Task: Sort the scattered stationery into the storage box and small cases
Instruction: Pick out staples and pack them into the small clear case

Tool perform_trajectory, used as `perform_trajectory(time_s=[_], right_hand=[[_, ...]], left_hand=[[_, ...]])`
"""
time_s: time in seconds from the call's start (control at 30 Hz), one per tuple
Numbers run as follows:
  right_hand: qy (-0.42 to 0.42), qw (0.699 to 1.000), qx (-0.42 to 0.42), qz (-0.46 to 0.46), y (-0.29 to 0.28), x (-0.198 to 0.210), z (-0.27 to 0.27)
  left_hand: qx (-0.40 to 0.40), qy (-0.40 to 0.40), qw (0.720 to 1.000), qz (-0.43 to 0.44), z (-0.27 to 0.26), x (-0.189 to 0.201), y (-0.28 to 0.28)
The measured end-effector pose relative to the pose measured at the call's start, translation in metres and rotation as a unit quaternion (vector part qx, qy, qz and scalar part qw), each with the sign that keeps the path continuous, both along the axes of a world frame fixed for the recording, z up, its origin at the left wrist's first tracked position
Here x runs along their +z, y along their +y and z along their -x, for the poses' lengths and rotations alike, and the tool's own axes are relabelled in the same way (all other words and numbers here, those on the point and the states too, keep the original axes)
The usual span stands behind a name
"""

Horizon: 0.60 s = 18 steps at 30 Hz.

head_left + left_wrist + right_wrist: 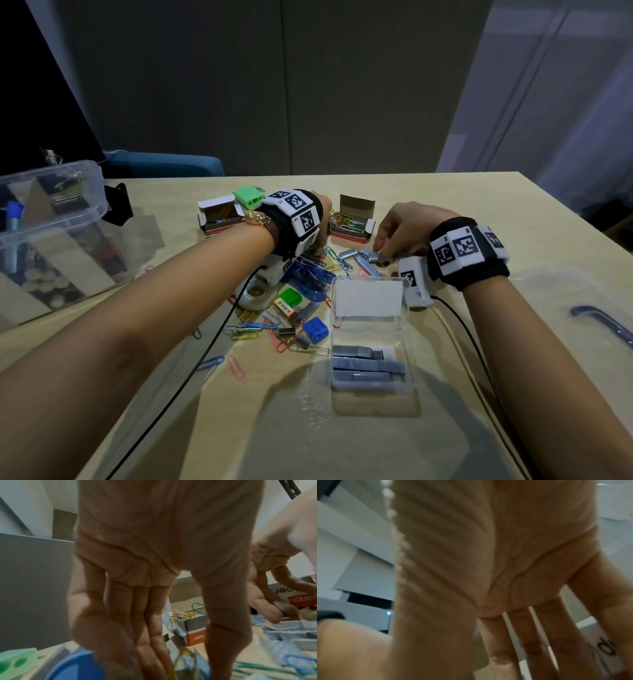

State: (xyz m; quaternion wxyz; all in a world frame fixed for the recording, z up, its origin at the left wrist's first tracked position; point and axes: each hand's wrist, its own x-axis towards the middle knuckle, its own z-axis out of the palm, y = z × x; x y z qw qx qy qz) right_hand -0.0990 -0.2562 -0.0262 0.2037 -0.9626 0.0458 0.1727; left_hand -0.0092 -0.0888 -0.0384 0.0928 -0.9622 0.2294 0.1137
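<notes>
Colourful paper clips (310, 265) and grey staple strips (368, 265) lie scattered mid-table. My right hand (385, 251) pinches a staple strip (376, 257) just above the table; the left wrist view shows the same pinch (289, 619). My left hand (325, 209) reaches down beside the open paper clip box (349, 224). In the blurred left wrist view a yellow paper clip (184, 654) sits pinched between its thumb and fingers (154, 635). A small clear case (409, 373) with staple strips stands open in front. The right wrist view shows only blurred palm and fingers (501, 649).
A large clear storage box (85, 192) stands far left, its lid (582, 291) at the right. Nearby are a second small cardboard box (219, 216), green sharpeners (249, 197) (290, 296), a blue sharpener (315, 329), a tape roll (257, 296) and wrist cables (205, 356).
</notes>
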Motion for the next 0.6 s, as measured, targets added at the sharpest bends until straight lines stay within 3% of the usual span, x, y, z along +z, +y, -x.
perform_trajectory(time_s=[0.27, 0.47, 0.6], right_hand=[[0.001, 0.990, 0.032, 0.135, 0.020, 0.000, 0.002], [0.008, 0.993, 0.042, 0.106, 0.019, 0.004, 0.004], [-0.050, 0.994, 0.044, 0.090, 0.012, 0.012, 0.007]], left_hand=[[0.038, 0.032, 0.999, 0.019, -0.021, -0.008, 0.001], [0.018, 0.057, 0.998, -0.004, -0.059, -0.033, -0.009], [0.012, 0.046, 0.999, -0.005, -0.028, -0.010, -0.004]])
